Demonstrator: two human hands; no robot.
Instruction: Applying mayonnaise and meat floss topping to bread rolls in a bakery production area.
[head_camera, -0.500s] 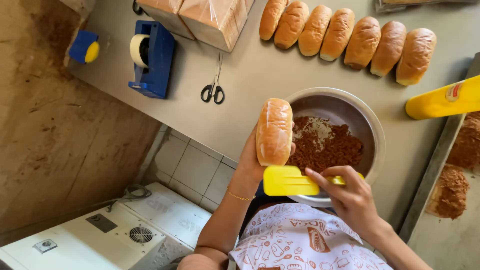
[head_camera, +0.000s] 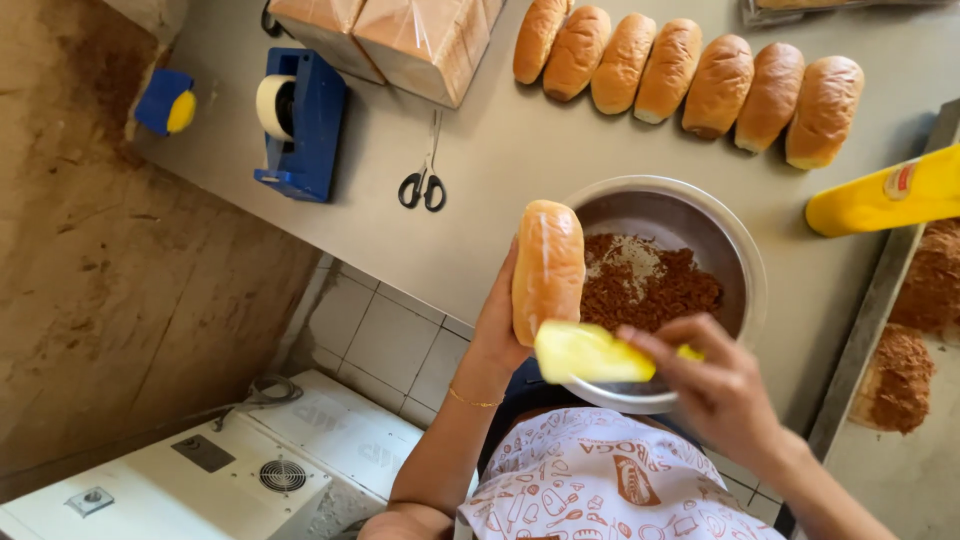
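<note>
My left hand (head_camera: 497, 325) holds a long golden bread roll (head_camera: 547, 267) upright over the near edge of a metal bowl (head_camera: 745, 255). Brown shredded filling (head_camera: 650, 285) lies in the bowl. My right hand (head_camera: 715, 385) grips a yellow spatula (head_camera: 585, 352), blurred by motion, with its blade against the lower end of the roll. A thin gold bracelet is on my left wrist.
A row of several more rolls (head_camera: 690, 85) lies at the far side of the grey table (head_camera: 520, 170). Black-handled scissors (head_camera: 424, 182), a blue tape dispenser (head_camera: 300, 125) and wrapped bread packs (head_camera: 400, 35) stand to the left. A yellow squeeze bottle (head_camera: 885, 195) and a tray (head_camera: 870, 330) with brown filling are on the right.
The spatula has moved up against the lower end of the roll. The roll and my left hand have barely shifted.
</note>
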